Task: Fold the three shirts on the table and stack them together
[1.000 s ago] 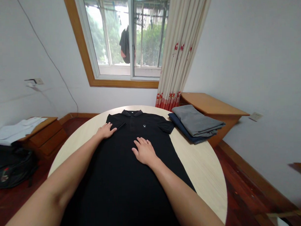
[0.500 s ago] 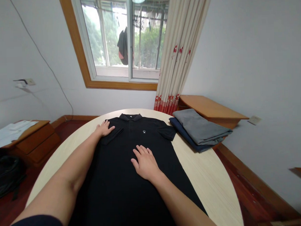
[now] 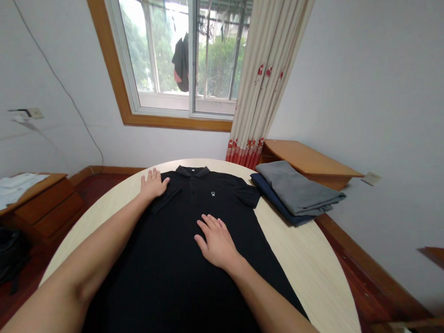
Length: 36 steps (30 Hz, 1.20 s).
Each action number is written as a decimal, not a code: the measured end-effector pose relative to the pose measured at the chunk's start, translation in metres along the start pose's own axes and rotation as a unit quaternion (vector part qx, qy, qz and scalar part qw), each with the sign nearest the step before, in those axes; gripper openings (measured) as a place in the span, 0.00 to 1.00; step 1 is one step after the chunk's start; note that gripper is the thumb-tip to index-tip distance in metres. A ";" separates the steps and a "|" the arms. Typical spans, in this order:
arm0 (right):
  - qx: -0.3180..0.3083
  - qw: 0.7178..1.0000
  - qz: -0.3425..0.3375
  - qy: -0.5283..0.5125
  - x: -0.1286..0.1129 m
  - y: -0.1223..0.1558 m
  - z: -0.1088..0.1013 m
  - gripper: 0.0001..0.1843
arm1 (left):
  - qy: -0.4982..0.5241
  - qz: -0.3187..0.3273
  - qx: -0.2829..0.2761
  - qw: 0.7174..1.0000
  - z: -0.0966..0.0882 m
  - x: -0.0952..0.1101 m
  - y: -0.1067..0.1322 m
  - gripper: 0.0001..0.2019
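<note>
A black polo shirt lies flat, front up, on a round pale wooden table, its collar toward the window. My left hand rests open on the shirt's folded-in left sleeve near the shoulder, fingers spread. My right hand lies open and flat on the middle of the shirt's chest, below a small white logo. Neither hand holds anything.
A folded grey garment sits on a folded navy one at the table's right edge. Behind them stands a wooden cabinet and a curtain. A low wooden drawer unit with white cloth on it stands at left.
My left hand has slid a little farther up along the left shoulder toward the table's far edge. My right hand has stayed on the chest. The camera has shifted slightly.
</note>
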State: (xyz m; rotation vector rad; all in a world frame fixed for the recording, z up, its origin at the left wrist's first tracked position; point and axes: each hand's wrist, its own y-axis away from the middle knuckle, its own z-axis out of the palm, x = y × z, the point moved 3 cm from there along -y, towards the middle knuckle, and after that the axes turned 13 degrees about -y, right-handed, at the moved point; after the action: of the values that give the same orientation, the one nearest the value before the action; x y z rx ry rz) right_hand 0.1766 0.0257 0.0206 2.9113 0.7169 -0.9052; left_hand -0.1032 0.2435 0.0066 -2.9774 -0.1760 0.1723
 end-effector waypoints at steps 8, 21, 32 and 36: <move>0.005 1.000 0.001 -0.002 0.000 0.001 0.000 0.28 | 0.016 -0.004 -0.044 0.999 0.008 0.013 0.065 0.40; 0.219 0.945 0.243 0.016 0.083 -0.012 -0.082 0.29 | 0.020 0.064 0.058 0.996 -0.021 0.026 0.096 0.34; 0.163 0.914 0.369 -0.051 0.185 -0.067 -0.093 0.34 | -0.004 0.085 -0.046 0.995 -0.010 0.031 0.095 0.36; 0.165 0.926 0.333 -0.064 0.194 -0.082 -0.089 0.32 | 0.002 0.085 -0.036 0.996 -0.010 0.031 0.096 0.36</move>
State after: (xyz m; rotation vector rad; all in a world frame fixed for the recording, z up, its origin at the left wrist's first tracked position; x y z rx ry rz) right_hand 0.3303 0.1932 -0.0001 2.9609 -0.4696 -1.1702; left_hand -0.0612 0.1519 -0.0027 -3.0635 0.0731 0.1845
